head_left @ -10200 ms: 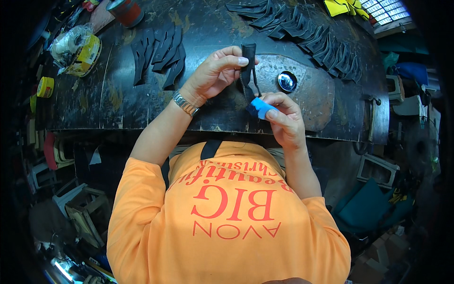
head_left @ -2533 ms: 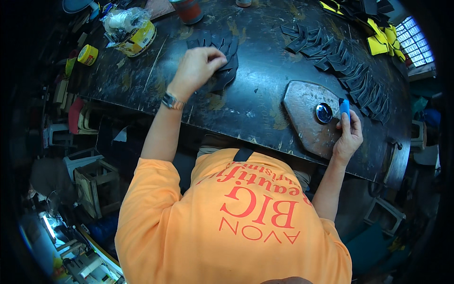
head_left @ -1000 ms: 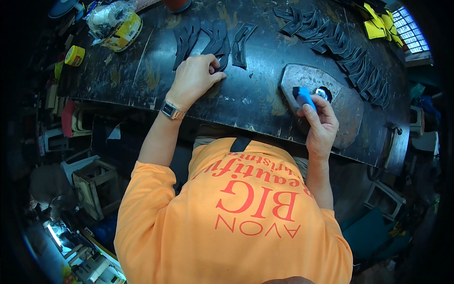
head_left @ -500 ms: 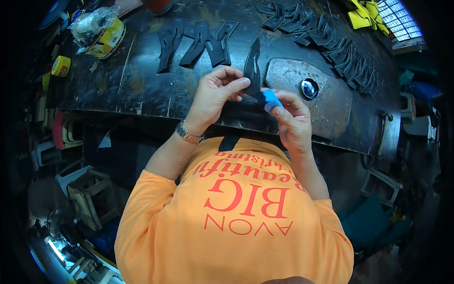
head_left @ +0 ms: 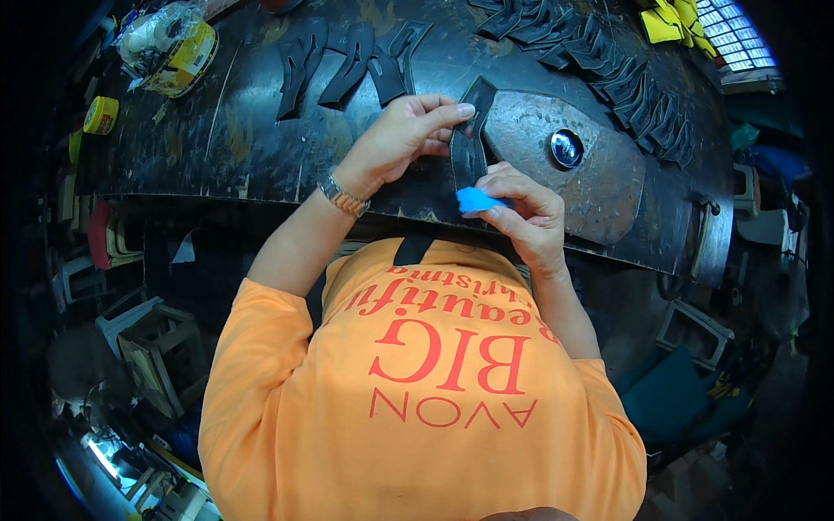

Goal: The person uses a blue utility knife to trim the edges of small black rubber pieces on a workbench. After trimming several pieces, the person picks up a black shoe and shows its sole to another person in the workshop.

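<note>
My left hand (head_left: 419,130) pinches the edge of a black strap piece (head_left: 470,149), which looks like leather, between thumb and fingers above the table's near edge. In my right hand (head_left: 526,210) a small blue sponge or foam pad (head_left: 477,201) is pinched, close to the lower end of the strap piece. Whether the pad touches the piece I cannot tell. To the right of the piece lies a worn flat slab (head_left: 556,195), and a small round dish with a shiny dark surface (head_left: 567,148) sits on it.
Several similar black pieces (head_left: 347,65) lie beyond my left hand. A long overlapping row of black pieces (head_left: 621,91) runs along the far right. At the far left stand a yellow tub (head_left: 185,61) with plastic wrap and a small yellow tin (head_left: 101,115). Yellow pieces (head_left: 665,24) lie far right.
The black piece has turned in my left hand and now shows its broad side. My right hand has moved a little down and left with the blue pad.
</note>
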Motion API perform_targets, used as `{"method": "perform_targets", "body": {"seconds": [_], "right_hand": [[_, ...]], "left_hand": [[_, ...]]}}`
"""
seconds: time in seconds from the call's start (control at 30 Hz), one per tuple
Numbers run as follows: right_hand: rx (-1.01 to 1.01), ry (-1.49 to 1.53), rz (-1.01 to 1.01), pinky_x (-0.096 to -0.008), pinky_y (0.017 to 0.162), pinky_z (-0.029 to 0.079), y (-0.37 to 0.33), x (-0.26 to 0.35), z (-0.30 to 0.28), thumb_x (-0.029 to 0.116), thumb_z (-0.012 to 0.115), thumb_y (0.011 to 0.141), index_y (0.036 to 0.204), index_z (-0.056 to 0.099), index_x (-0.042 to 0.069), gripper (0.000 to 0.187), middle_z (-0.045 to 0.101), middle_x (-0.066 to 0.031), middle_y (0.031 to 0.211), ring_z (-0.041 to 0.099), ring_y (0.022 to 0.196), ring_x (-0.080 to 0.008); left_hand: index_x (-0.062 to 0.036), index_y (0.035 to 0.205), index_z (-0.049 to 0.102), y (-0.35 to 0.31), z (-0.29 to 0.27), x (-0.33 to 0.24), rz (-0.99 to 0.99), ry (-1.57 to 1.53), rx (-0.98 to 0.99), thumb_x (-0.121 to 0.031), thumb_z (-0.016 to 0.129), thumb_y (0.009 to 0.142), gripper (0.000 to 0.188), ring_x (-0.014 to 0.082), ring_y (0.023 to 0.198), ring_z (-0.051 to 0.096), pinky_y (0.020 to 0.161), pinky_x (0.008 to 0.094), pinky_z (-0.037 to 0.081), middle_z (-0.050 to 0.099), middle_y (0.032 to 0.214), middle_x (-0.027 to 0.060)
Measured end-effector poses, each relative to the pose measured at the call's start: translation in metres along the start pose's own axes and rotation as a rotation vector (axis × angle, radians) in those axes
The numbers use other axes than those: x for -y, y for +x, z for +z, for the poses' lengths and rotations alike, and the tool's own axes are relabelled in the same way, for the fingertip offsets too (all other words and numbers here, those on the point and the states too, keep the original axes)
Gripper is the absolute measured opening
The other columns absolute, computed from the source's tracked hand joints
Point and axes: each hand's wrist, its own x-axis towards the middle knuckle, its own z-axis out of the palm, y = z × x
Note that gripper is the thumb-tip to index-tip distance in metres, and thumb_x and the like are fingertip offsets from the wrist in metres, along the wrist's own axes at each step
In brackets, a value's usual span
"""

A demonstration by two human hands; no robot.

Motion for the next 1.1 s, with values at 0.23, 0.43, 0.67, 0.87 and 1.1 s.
{"method": "perform_targets", "body": {"seconds": [0.23, 0.43, 0.67, 0.87, 1.1], "right_hand": [[-0.105, 0.292, 0.084, -0.0308, 0.085, 0.045, -0.007, -0.007, -0.004, 0.002, 0.068, 0.08, 0.096, 0.067, 0.001, 0.016, 0.065, -0.0094, 0.093, 0.057, 0.091, -0.019], [-0.135, 0.786, 0.275, -0.0472, 0.089, 0.052, -0.01, -0.017, -0.006, 0.01, 0.069, 0.08, 0.095, 0.065, 0.007, 0.016, 0.062, -0.0092, 0.087, 0.06, 0.083, -0.0197], [-0.2, 0.806, 0.296, -0.0354, 0.084, 0.053, -0.01, -0.014, -0.011, 0.006, 0.067, 0.083, 0.101, 0.063, 0.004, 0.019, 0.065, -0.0094, 0.096, 0.064, 0.086, -0.0191], [-0.383, 0.525, 0.227, -0.0321, 0.088, 0.05, -0.01, 0.003, -0.007, 0.004, 0.066, 0.086, 0.106, 0.063, 0.004, 0.02, 0.066, -0.0088, 0.101, 0.064, 0.093, -0.018], [-0.558, -0.019, 0.086, -0.0307, 0.096, 0.043, -0.005, 0.014, -0.006, 0.0, 0.068, 0.084, 0.106, 0.066, 0.002, 0.022, 0.065, -0.0081, 0.108, 0.059, 0.107, -0.0177]], "left_hand": [[-0.0028, 0.105, 0.064, 0.013, -0.014, -0.016, -0.042, -0.078, 0.118, -0.016, 0.063, 0.09, 0.02, 0.0094, 0.088, 0.066, 0.078, 0.0231, 0.052, 0.069, 0.102, 0.0071], [0.0008, 0.113, 0.063, 0.007, -0.01, -0.014, 0.142, -0.22, 0.347, -0.023, 0.068, 0.076, 0.044, 0.0241, 0.104, 0.062, 0.099, 0.0384, 0.045, 0.066, 0.108, 0.0143], [-0.0022, 0.11, 0.064, 0.013, -0.009, -0.007, 0.189, -0.32, 0.34, -0.021, 0.069, 0.081, 0.034, 0.0168, 0.097, 0.062, 0.091, 0.0318, 0.048, 0.065, 0.102, 0.0084], [-0.0051, 0.107, 0.062, 0.012, -0.013, -0.003, 0.132, -0.301, 0.221, -0.01, 0.068, 0.087, 0.022, 0.0108, 0.091, 0.062, 0.085, 0.0247, 0.049, 0.066, 0.1, 0.0054], [-0.0088, 0.097, 0.061, 0.009, -0.004, 0.006, 0.167, -0.226, 0.108, -0.007, 0.069, 0.087, 0.012, 0.007, 0.081, 0.063, 0.068, 0.0171, 0.051, 0.069, 0.096, 0.0064]]}}
